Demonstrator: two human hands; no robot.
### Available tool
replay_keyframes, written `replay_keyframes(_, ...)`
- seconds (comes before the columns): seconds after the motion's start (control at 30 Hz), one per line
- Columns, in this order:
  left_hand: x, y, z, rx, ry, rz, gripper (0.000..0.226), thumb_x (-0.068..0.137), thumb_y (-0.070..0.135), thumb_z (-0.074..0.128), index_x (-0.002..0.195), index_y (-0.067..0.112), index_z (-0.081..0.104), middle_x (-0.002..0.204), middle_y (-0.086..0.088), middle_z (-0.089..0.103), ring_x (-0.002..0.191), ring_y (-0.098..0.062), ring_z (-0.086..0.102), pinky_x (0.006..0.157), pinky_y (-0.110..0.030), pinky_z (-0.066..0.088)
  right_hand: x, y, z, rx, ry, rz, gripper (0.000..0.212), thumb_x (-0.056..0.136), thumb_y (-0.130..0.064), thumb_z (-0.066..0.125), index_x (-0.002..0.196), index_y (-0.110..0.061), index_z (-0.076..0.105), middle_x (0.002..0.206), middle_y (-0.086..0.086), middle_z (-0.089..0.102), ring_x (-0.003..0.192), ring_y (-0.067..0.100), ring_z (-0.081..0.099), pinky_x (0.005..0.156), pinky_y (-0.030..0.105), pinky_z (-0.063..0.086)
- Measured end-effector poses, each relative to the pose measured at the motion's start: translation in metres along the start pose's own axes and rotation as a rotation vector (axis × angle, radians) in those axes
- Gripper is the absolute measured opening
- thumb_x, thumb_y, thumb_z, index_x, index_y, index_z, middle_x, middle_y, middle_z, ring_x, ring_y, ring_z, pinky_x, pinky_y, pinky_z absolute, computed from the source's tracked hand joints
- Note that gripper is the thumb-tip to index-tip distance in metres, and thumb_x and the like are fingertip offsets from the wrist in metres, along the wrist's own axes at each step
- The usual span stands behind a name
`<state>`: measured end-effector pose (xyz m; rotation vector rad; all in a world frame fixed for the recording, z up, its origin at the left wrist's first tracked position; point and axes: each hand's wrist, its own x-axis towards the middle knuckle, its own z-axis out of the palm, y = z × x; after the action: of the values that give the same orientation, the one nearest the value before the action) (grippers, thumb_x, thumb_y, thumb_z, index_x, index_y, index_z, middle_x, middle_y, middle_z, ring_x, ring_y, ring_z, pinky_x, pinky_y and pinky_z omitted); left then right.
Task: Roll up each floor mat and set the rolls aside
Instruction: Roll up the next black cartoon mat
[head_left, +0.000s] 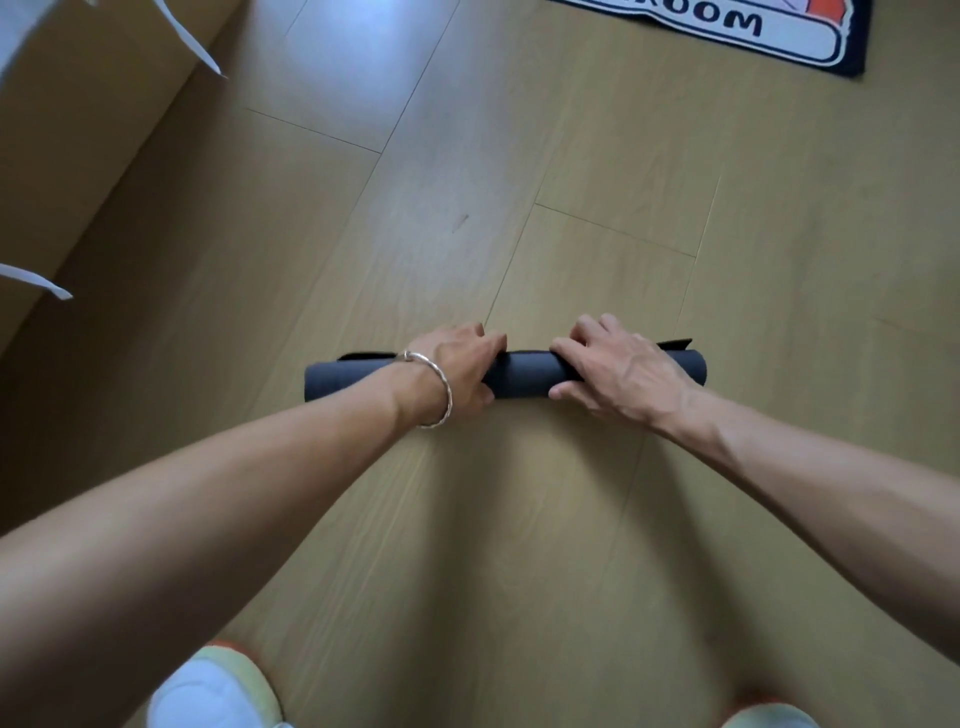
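Note:
A dark grey floor mat (524, 370) lies rolled into a tight tube on the wooden floor, with a thin strip of its free edge showing behind the roll at both ends. My left hand (460, 369), a silver bangle on its wrist, grips the roll left of its middle, fingers over the top and thumb under the near side. My right hand (613, 366) grips it right of the middle in the same way. A second mat (769, 26), navy-edged with white and orange and large lettering, lies flat at the top right, partly cut off by the frame.
A tan cabinet or wall face (78, 135) with white strips runs along the left side. My two feet in light shoes (218, 691) stand at the bottom edge. Light wooden floor boards (519, 156) stretch between the roll and the flat mat.

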<state>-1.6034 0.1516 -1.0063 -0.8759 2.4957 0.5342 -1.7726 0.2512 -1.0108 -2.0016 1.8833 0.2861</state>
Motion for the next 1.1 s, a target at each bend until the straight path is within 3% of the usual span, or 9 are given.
replay_keyframes(0.17,0.012,-0.003,-0.020,0.070,0.008,-0.003,0.051,0.083,0.035,0.062,0.128,0.020,0.044,0.116,-0.008,0.053,0.101,-0.031,0.057,0.072,-0.032,0.042,0.009,0.008,-0.011,-0.030,0.122,0.001,0.043,0.091,-0.045,0.053,0.121,-0.014,0.051,0.115,0.010,0.048,0.103,0.026,0.044,0.085,0.041,0.042)
replay_keyframes(0.27,0.018,0.002,-0.018,-0.030,0.013,-0.061,0.047,0.082,0.042,0.061,0.122,0.021,0.048,0.112,-0.009,0.055,0.100,-0.033,0.058,0.072,-0.031,0.042,0.015,0.010,-0.015,-0.054,0.205,0.043,0.039,0.085,-0.030,0.064,0.117,-0.007,0.057,0.110,0.017,0.056,0.101,0.036,0.052,0.093,0.049,0.039)
replay_keyframes(0.37,0.026,0.023,-0.021,-0.386,0.055,-0.207,0.045,0.083,0.041,0.063,0.118,0.014,0.053,0.109,-0.010,0.062,0.100,-0.031,0.059,0.073,-0.028,0.041,0.011,0.008,-0.022,0.162,0.315,0.203,0.042,0.087,-0.025,0.063,0.123,-0.005,0.055,0.118,0.018,0.052,0.107,0.037,0.050,0.096,0.046,0.038)
replay_keyframes(0.5,0.045,0.070,-0.030,-1.088,0.068,-0.290,0.044,0.083,0.033,0.068,0.118,0.013,0.051,0.104,-0.005,0.061,0.090,-0.022,0.062,0.072,-0.032,0.052,-0.014,0.010,-0.022,0.624,0.315,0.558,0.042,0.097,-0.037,0.043,0.132,-0.014,0.044,0.133,0.009,0.044,0.119,0.025,0.047,0.098,0.034,0.037)
replay_keyframes(0.6,0.054,0.110,-0.032,-1.314,-0.022,-0.279,0.047,0.081,0.032,0.069,0.117,0.010,0.047,0.104,-0.004,0.060,0.089,-0.018,0.062,0.070,-0.045,0.059,-0.040,0.024,-0.018,0.954,0.344,0.794,0.045,0.096,-0.047,0.038,0.130,-0.017,0.042,0.130,0.005,0.050,0.115,0.021,0.050,0.090,0.029,0.038)
replay_keyframes(0.73,0.054,0.157,-0.035,-1.447,-0.153,-0.185,0.043,0.086,0.031,0.064,0.118,0.006,0.049,0.104,-0.007,0.062,0.083,-0.014,0.062,0.051,-0.033,0.057,-0.077,0.038,-0.015,1.142,0.391,0.967,0.052,0.095,-0.059,0.032,0.131,-0.021,0.036,0.115,-0.001,0.049,0.097,0.018,0.048,0.077,0.025,0.032)
replay_keyframes(0.87,0.049,0.167,-0.038,-1.397,-0.180,-0.175,0.039,0.099,0.039,0.033,0.115,0.011,0.054,0.110,-0.009,0.061,0.097,-0.023,0.061,0.061,-0.039,0.057,-0.091,0.034,-0.007,1.129,0.414,0.913,0.064,0.090,-0.063,0.040,0.133,-0.017,0.031,0.114,-0.001,0.050,0.096,0.017,0.051,0.076,0.026,0.036)
replay_keyframes(0.97,0.044,0.156,-0.051,-1.405,-0.183,-0.190,0.045,0.100,0.048,0.024,0.108,0.017,0.056,0.097,-0.006,0.060,0.085,-0.018,0.060,0.063,-0.041,0.056,-0.089,0.033,-0.006,1.113,0.359,0.877,0.072,0.080,-0.070,0.052,0.126,-0.016,0.039,0.116,0.000,0.056,0.099,0.018,0.057,0.072,0.030,0.044)
replay_keyframes(1.1,0.034,0.145,-0.069,-1.423,-0.098,-0.189,0.053,0.099,0.052,0.026,0.131,0.017,0.050,0.094,-0.002,0.056,0.081,-0.011,0.058,0.063,-0.038,0.056,-0.075,0.038,-0.022,1.160,0.298,0.826,0.064,0.078,-0.067,0.059,0.115,-0.019,0.041,0.102,-0.004,0.055,0.087,0.013,0.053,0.060,0.023,0.040)
